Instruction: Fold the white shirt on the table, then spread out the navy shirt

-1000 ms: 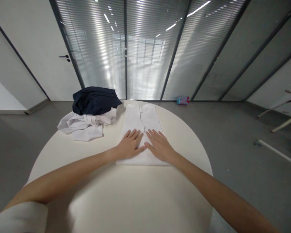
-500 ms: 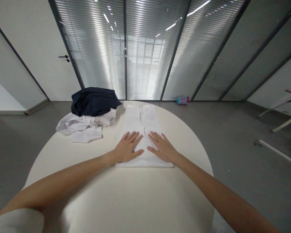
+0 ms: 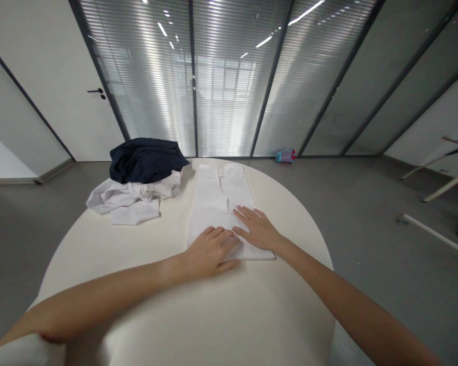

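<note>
A folded white garment (image 3: 209, 195) lies flat on the round table, long side pointing away from me, with a slit-like seam down its middle. My right hand (image 3: 257, 227) rests palm down on its right part, fingers stretched and spread. Close beside it, my left hand (image 3: 213, 250) lies over the near edge of the cloth, fingers slightly bent and apart, thumb towards me. Nothing is gripped in either hand as far as shows; the left palm and the cloth under it are hidden.
On the white round table (image 3: 137, 295), a crumpled white cloth (image 3: 133, 203) sits at the back left with a dark navy cloth (image 3: 147, 160) heaped on it. Beyond stands a glass partition with blinds (image 3: 229, 101). A blue and pink container (image 3: 285, 156) is on the floor.
My left hand has slid towards me and to the right, from the garment's left part to its near edge, its fingers bending a little. My right hand stays in place.
</note>
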`<state>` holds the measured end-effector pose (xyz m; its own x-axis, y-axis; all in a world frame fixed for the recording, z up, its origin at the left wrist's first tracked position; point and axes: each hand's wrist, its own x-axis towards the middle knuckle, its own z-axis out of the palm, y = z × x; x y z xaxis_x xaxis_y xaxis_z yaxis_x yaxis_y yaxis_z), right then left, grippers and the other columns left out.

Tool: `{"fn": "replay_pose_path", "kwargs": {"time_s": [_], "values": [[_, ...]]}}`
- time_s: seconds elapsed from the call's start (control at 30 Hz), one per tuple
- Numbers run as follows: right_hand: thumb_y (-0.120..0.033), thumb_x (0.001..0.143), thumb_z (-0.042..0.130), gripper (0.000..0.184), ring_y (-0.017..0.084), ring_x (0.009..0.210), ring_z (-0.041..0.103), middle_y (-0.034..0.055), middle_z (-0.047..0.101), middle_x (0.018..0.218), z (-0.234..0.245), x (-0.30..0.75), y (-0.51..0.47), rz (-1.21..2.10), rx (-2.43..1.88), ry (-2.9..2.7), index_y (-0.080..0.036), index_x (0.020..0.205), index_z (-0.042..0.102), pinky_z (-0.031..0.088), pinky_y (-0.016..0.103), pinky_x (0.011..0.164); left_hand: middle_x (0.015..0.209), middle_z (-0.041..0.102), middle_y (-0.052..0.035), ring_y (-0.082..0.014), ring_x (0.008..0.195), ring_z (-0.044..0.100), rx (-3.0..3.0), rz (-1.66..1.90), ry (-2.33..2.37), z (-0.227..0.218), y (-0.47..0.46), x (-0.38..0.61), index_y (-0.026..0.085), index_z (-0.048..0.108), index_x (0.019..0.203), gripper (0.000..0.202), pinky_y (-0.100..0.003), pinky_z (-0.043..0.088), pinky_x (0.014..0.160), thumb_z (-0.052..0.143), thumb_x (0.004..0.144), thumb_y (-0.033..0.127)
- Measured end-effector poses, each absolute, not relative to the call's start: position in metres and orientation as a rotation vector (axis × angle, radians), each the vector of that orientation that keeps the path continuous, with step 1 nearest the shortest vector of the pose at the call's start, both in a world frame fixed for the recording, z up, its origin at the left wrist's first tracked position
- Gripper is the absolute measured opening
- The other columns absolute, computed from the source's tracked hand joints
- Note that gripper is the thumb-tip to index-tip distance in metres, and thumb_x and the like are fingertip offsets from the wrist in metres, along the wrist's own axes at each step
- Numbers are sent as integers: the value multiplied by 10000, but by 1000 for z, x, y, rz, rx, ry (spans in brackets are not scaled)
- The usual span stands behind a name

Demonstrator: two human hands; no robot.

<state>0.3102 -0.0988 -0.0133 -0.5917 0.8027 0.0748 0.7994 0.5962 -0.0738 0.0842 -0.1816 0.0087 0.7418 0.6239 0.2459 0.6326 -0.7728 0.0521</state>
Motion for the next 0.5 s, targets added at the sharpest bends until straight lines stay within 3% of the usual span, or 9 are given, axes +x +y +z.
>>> {"fn": "replay_pose_path", "kwargs": {"time_s": [0.13,0.27,0.37,0.5], "values": [[-645,1014,270,692,330,1373,498,144,494,1520,12,319,-123,88,-1454,-2683,-197,1496,483,369,552,1106,1349,617,-147,-315,1239,555,-2962,-382,-847,7,-199,79,202,545,1386,607,-499,388,1056,420,983,638],[-677,968,411,716,323,1246,607,122,607,1417,38,338,-155,378,-1342,-2714,-218,1516,460,445,497,1056,1249,699,-103,-323,1257,574,-2892,-372,-1036,14,-177,39,232,690,1170,539,-566,226,1179,484,941,674],[-647,973,437,660,285,1303,569,77,578,1456,45,370,-157,469,-1302,-2642,-270,1514,462,454,461,1080,1222,718,-124,-368,1257,581,-2654,-333,-1408,26,-152,17,206,739,1072,443,-582,301,1135,531,958,580],[-612,968,456,589,314,1402,467,95,547,1485,32,426,-138,138,-1537,-2430,-277,1442,557,359,562,1155,1374,627,-164,-382,1254,574,-2527,-351,-1536,28,-148,32,159,705,1187,492,-540,424,1038,475,991,548]]}}
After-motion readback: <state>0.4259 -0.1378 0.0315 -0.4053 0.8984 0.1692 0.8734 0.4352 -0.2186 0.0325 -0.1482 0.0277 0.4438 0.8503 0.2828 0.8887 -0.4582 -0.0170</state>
